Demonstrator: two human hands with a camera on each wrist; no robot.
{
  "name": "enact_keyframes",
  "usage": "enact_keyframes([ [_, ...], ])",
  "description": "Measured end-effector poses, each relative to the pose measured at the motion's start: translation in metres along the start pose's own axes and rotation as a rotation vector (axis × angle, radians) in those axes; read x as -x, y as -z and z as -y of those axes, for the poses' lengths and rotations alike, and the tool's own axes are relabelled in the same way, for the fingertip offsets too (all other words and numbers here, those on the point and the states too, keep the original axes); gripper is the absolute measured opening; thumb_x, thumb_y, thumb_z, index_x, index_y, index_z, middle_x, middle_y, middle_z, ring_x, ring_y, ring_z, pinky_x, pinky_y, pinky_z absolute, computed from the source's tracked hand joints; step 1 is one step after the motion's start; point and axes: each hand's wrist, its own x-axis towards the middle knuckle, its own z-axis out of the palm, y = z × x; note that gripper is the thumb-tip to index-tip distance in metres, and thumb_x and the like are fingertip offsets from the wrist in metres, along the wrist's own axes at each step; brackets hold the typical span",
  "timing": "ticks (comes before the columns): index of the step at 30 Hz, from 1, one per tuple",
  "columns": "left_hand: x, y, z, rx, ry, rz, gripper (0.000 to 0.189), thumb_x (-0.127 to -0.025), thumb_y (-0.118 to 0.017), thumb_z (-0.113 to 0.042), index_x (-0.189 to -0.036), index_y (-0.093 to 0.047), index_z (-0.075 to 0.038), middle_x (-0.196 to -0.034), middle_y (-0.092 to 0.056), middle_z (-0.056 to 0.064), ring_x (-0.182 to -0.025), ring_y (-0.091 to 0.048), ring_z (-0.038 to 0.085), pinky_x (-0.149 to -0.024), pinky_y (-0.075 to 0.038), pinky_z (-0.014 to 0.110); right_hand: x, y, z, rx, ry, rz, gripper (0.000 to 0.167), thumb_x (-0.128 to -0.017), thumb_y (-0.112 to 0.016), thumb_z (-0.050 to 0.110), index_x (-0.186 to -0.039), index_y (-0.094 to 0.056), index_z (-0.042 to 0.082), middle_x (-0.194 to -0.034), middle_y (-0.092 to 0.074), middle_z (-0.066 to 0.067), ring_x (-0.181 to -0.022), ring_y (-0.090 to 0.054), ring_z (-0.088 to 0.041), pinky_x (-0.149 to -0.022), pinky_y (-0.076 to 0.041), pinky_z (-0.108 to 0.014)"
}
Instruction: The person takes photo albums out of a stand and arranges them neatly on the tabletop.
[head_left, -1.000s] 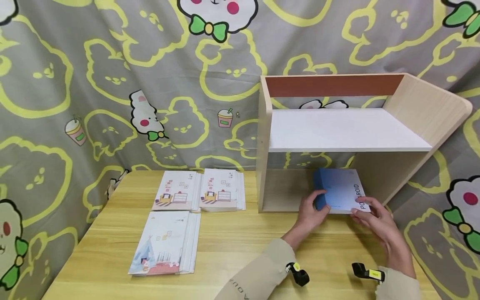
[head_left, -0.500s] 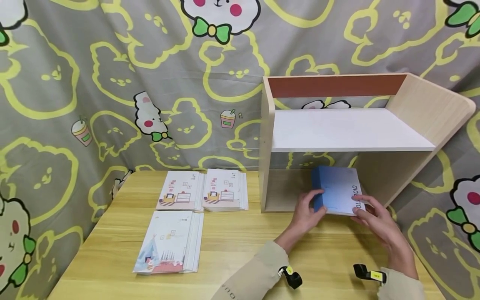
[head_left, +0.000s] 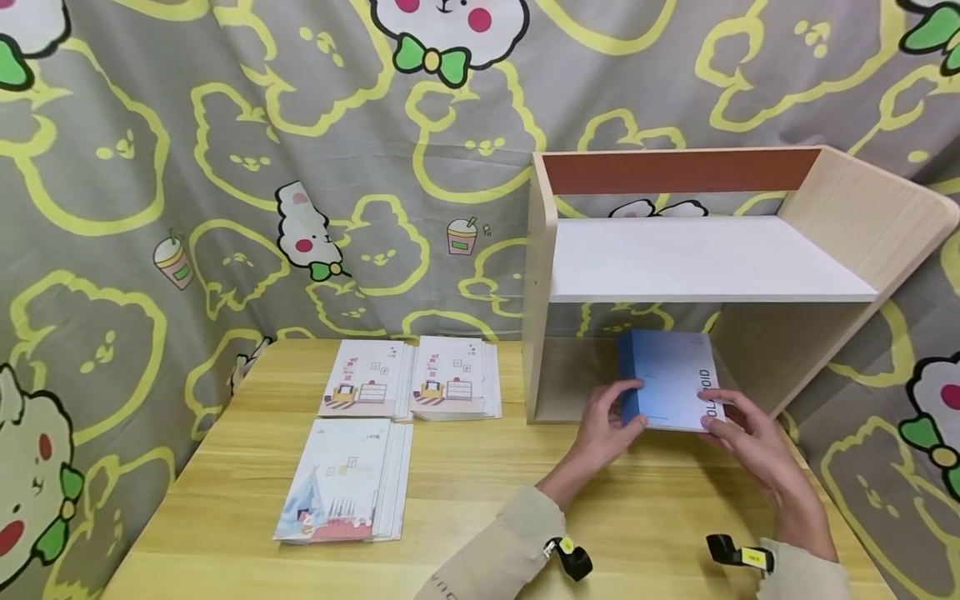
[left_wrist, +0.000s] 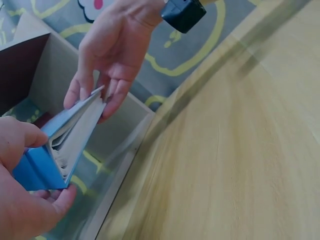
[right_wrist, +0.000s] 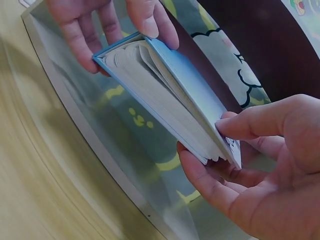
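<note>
A blue-to-white photo album [head_left: 667, 375] with dark "POLAROID" lettering is held between both hands at the mouth of the shelf's lower compartment. My left hand [head_left: 600, 429] pinches its darker blue spine side, thumb on one cover and fingers on the other. At the opposite edge, by the lettering, my right hand [head_left: 757, 442] grips the covers. Loose, slightly parted pages show between the covers of the album [right_wrist: 165, 95] in the right wrist view. The left wrist view shows the blue spine of the album [left_wrist: 37, 167] near the left hand's fingers.
The wooden shelf [head_left: 542, 317] has a white middle board [head_left: 705, 258] above the hands. Left of it on the wooden table [head_left: 465, 500] lie three fanned stacks of white booklets, including a front stack [head_left: 337, 479]. A patterned curtain [head_left: 360, 150] hangs behind.
The album has shifted a little left relative to the shelf, carried by both hands. The head view has turned slightly left. The booklets stay where they were on the table.
</note>
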Motion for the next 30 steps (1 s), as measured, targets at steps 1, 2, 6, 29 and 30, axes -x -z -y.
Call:
enact_keyframes([
  [1,0.001,0.001,-0.001,0.003,-0.002,-0.001,0.047,-0.092,-0.074,-0.009,-0.135,-0.064,-0.027,-0.132,-0.048,0.004,-0.102,-0.057,0.016,-0.085,-0.055,0.021,0.0,-0.001,0.001,-0.014,0.001,0.003,0.036,-0.103,-0.058,0.002,-0.139,-0.052,0.0,-0.138,-0.035,-0.009,-0.104,-0.061,0.0,-0.085,-0.057,-0.022],
  [2,0.002,0.003,-0.002,0.007,-0.002,-0.003,0.048,-0.092,-0.074,-0.009,-0.135,-0.064,-0.027,-0.132,-0.048,0.004,-0.102,-0.057,0.015,-0.086,-0.055,0.023,0.0,-0.002,0.002,-0.02,0.002,0.005,0.036,-0.103,-0.059,0.002,-0.138,-0.053,0.001,-0.138,-0.036,-0.008,-0.104,-0.062,0.0,-0.086,-0.057,-0.022],
  [6,0.007,0.009,-0.007,0.021,0.0,-0.01,0.047,-0.091,-0.075,-0.011,-0.134,-0.065,-0.028,-0.132,-0.048,0.004,-0.103,-0.055,0.015,-0.089,-0.056,0.026,0.001,-0.005,0.006,0.0,0.001,0.013,0.035,-0.103,-0.059,0.002,-0.138,-0.053,0.001,-0.137,-0.037,-0.009,-0.103,-0.062,-0.001,-0.085,-0.057,-0.024],
  [29,0.029,0.041,-0.013,0.034,-0.067,0.035,0.045,-0.092,-0.076,-0.011,-0.134,-0.065,-0.021,-0.131,-0.047,0.008,-0.1,-0.057,0.017,-0.083,-0.054,0.021,0.012,-0.027,0.022,0.106,0.061,0.08,0.048,-0.1,-0.062,0.0,-0.145,-0.044,0.003,-0.135,-0.044,0.004,-0.098,-0.068,-0.011,-0.08,-0.06,-0.028],
  [30,0.03,0.042,-0.013,0.029,-0.072,0.04,0.045,-0.092,-0.076,-0.011,-0.134,-0.065,-0.021,-0.132,-0.046,0.008,-0.1,-0.057,0.016,-0.083,-0.054,0.021,0.012,-0.028,0.023,0.102,0.056,0.084,0.049,-0.1,-0.062,0.0,-0.145,-0.044,0.004,-0.132,-0.047,0.004,-0.096,-0.069,-0.013,-0.079,-0.06,-0.029],
])
